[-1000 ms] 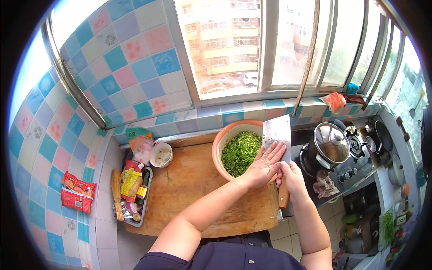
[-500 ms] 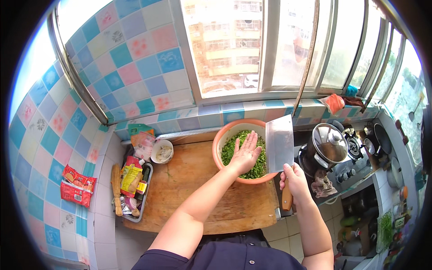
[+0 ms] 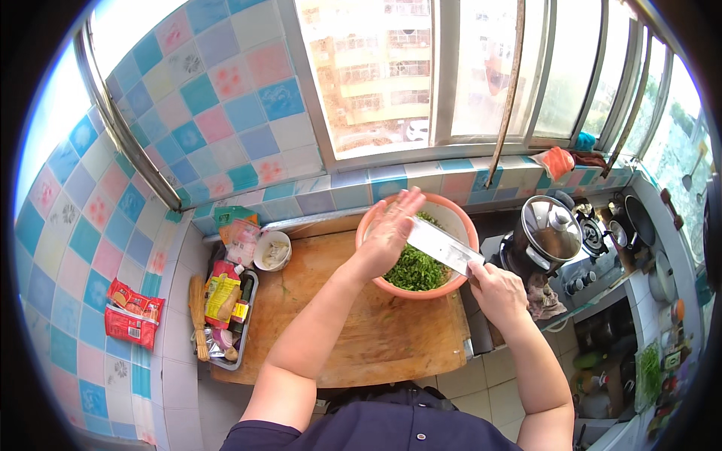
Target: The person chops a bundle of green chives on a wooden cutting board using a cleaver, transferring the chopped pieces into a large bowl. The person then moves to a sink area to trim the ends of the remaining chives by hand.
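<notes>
In the head view, we see the left hand (image 3: pixel 391 229) held flat and open over the round orange plastic bowl (image 3: pixel 460 218) at the centre of the frame, its fingers (image 3: pixel 406 204) straight and pressed side by side, the palm against the broad steel cleaver blade (image 3: pixel 445 246). The right hand (image 3: pixel 496 289), just right of centre, is closed in a fist round the cleaver's handle, which its fingers hide. The blade slants across the bowl's mouth, from the right hand up toward the left.

Inside the bowl lies a heap of finely chopped green herbs (image 3: pixel 416 272), mostly in its lower half. The bowl sits at the upper right corner of the large wooden chopping board (image 3: pixel 353 331), which fills the middle of the frame.

At the left edge of the board we note a small white cup (image 3: pixel 271 250) and, below it, a metal tray of sauce bottles and packets (image 3: pixel 226 304). Further left, a red snack packet (image 3: pixel 131 312) lies on the tiled counter. To the right of the bowl stands a dark pot with a shiny steel lid (image 3: pixel 549 229).
</notes>
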{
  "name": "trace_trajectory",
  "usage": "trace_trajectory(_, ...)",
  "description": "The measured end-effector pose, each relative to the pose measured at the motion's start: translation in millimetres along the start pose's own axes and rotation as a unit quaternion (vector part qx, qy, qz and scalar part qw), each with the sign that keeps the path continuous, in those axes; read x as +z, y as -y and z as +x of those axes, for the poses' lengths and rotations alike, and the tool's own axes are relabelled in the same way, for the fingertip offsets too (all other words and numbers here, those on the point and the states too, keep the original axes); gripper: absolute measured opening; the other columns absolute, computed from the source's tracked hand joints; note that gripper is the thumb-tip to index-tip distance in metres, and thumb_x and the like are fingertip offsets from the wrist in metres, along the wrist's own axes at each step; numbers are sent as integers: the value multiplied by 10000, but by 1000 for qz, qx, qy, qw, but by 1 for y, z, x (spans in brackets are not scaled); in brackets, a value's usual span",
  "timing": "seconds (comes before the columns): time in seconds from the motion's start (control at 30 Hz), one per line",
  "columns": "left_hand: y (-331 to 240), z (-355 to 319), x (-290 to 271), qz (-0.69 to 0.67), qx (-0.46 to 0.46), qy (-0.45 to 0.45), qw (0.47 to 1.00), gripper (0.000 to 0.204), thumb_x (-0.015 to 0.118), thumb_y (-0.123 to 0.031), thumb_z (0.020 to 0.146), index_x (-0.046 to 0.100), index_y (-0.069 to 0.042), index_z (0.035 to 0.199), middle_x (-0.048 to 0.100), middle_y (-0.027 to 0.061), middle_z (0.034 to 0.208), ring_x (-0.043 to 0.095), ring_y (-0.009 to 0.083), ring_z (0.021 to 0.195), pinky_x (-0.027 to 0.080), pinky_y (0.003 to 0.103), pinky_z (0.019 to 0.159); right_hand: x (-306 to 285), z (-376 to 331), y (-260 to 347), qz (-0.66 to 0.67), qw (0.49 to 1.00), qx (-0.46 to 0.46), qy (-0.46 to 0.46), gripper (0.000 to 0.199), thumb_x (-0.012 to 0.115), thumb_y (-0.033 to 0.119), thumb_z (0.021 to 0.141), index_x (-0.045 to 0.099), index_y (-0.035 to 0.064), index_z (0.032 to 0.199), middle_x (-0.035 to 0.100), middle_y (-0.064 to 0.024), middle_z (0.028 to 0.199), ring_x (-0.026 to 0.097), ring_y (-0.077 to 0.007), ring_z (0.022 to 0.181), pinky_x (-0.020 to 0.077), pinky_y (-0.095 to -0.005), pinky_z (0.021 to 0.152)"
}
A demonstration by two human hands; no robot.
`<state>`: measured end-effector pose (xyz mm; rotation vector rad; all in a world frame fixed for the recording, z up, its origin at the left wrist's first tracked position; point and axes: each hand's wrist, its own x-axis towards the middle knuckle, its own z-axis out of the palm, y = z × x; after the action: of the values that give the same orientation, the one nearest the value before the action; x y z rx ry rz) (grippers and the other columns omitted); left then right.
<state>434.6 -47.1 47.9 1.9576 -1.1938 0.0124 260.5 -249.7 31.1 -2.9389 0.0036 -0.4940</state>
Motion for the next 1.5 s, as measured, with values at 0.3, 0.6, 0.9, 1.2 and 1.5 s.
trace_trajectory(0.3, 60, -49, -11, 232, -137, 142, 952, 665, 152, -532, 1007, 259, -95, 1497, 210, 52, 1572, 137, 201, 1461, 49, 400, 1188, 1, -17, 21, -147, 979, -132, -40, 379, 645, 127, 744, 615, 93, 1121, 528, -23, 762, 575, -178, 720, 446, -310, 645)
trace_trajectory(0.6, 160, -253, -48, 145, -260, 133, 945, 686, 291, -507, 1004, 160, -62, 1509, 112, 128, 1585, 119, 264, 1462, 132, 394, 1185, 28, -97, 71, 160, 986, 16, 33, 276, 732, 77, 729, 663, 81, 996, 594, -66, 692, 606, -253, 610, 480, -339, 563)
trace_trajectory(0.9, 168, -286, -4, 196, -219, 127, 947, 672, 377, -422, 999, 166, -22, 1496, 142, 146, 1574, 131, 275, 1459, 135, 390, 1187, 77, -149, 117, 495, 778, 343, 177, 108, 663, 83, 864, 595, 29, 929, 555, 7, 662, 515, -84, 533, 425, -225, 504)
trace_trajectory(1.2, 225, -227, -30, 160, -192, 98, 963, 641, 349, -443, 1002, 184, -84, 1506, 128, 112, 1583, 146, 269, 1454, 161, 378, 1184, 106, -207, 129, 645, 589, 470, 128, 65, 554, 101, 923, 500, 72, 943, 504, -34, 629, 499, -146, 496, 430, -284, 477)
trace_trajectory(1.5, 218, -236, -17, 194, -113, 155, 962, 650, 387, -432, 982, 242, -46, 1484, 180, 112, 1572, 172, 263, 1449, 149, 381, 1187, 133, -235, 141, 653, 541, 516, 122, 92, 538, 192, 950, 480, 121, 939, 475, -18, 631, 478, -146, 495, 418, -293, 482)
